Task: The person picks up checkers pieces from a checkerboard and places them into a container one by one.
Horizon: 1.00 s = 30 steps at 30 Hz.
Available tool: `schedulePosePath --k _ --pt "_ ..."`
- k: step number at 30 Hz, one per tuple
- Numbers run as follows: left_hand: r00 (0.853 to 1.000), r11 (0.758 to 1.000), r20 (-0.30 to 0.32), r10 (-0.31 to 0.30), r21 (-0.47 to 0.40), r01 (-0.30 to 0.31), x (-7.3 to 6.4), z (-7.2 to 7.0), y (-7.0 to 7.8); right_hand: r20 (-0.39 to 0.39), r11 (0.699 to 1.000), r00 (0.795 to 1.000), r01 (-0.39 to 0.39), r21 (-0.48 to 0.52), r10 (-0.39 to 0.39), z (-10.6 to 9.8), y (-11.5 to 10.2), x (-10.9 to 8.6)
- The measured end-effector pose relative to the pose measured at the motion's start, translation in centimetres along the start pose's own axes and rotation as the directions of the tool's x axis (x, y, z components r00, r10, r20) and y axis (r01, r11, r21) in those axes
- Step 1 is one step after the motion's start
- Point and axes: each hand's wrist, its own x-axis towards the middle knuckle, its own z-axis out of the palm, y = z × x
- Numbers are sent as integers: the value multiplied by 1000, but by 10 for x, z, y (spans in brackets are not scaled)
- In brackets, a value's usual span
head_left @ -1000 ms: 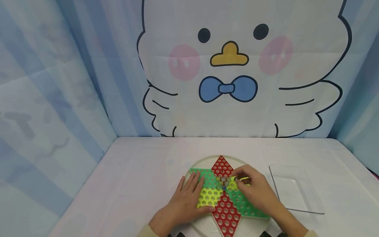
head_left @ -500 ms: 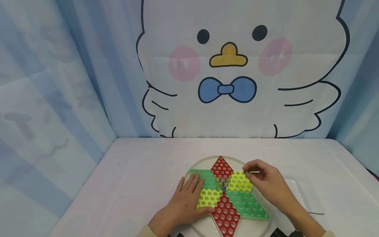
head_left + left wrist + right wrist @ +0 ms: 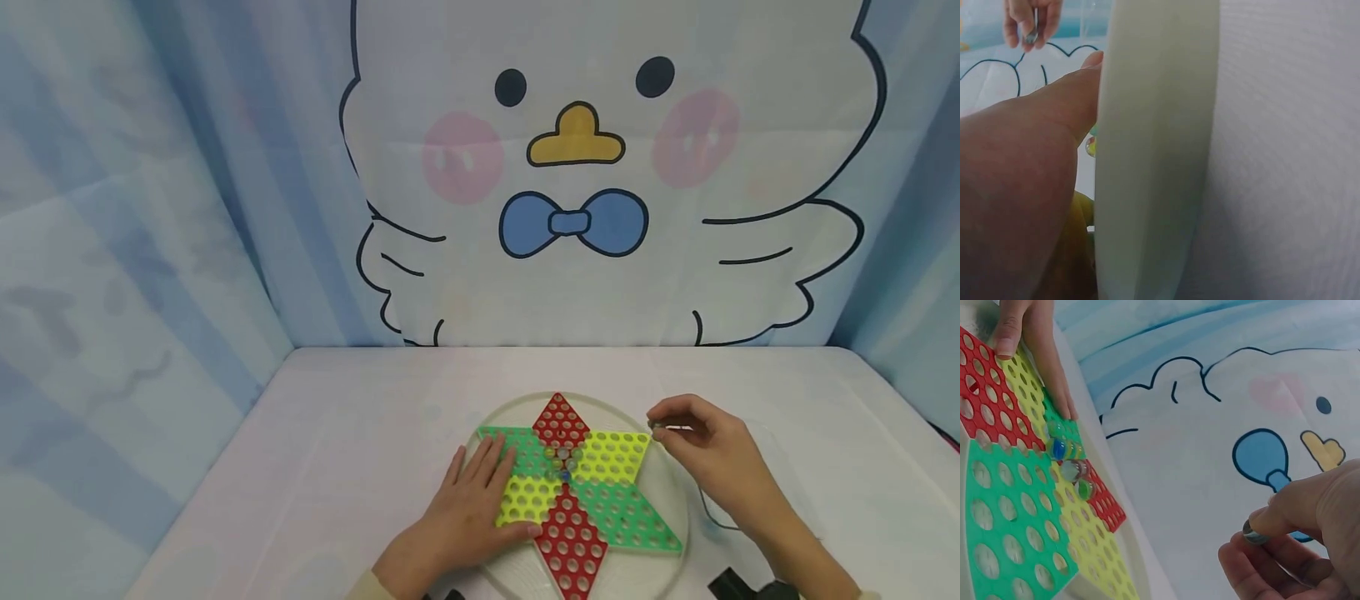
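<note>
A round Chinese checkers board, with a star of red, green and yellow perforated points, lies on the table. My left hand rests on its left side, fingers spread, the thumb reaching the lower red point. Beyond the board's upper right edge, my right hand pinches a glass marble between thumb and fingers. Near the star's centre sits a small group of marbles, among them a blue marble and a green marble. In the left wrist view, the board's pale rim hides most of the playing surface.
A clear plastic tray stands right of the board, partly covered by the right hand and forearm. The white tabletop ends at a hanging cloth printed with a cartoon chick.
My right hand has moved from above the board's yellow section to the right, past its edge, carrying the marble. The left hand has stayed in place on the board.
</note>
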Motion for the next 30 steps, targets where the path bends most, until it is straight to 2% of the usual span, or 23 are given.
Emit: schedulePosePath --k 4,12,25,30 --pt "1000 1000 -8 1 -6 -1 -1 -1 -1 -16 1000 1000 14 -18 -14 -6 4 2" --pt "999 1000 -30 14 4 -14 -2 0 -1 -1 1000 1000 -13 2 13 -18 15 3" --pt "999 1000 -27 22 6 -22 -1 -1 -1 51 989 991 -119 -83 124 -31 30 3" --pt "999 1000 -28 21 7 -21 -1 -1 -1 103 979 977 -176 -106 187 -36 38 3"
